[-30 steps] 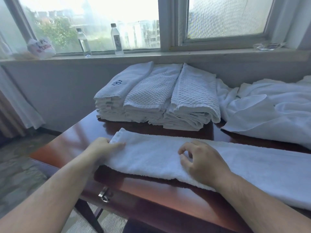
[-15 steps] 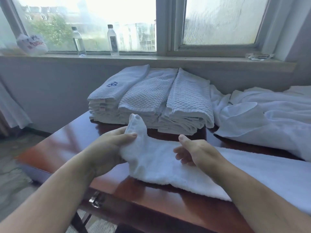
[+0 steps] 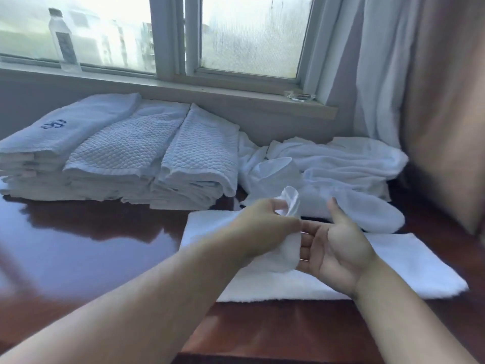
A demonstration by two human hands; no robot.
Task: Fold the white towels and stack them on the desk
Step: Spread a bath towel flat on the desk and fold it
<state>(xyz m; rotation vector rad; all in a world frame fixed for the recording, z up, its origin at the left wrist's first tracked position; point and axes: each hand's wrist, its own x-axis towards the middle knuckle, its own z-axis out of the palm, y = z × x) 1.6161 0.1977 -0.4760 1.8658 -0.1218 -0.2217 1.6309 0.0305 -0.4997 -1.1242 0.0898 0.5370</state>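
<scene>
Head view: my left hand (image 3: 265, 227) pinches the towel (image 3: 406, 261) end, carrying it toward 3 o'clock; right hand (image 3: 333, 248) open, palm up. Towel lies on tabletop (image 3: 91, 248), folded stack (image 3: 118, 153) at 10. Next: lay ends flush.

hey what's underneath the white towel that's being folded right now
The towel lies on the dark wooden desk, bare around it. The left hand grips a lifted end; the right hand is open beside it. The desk under it is covered.
</scene>
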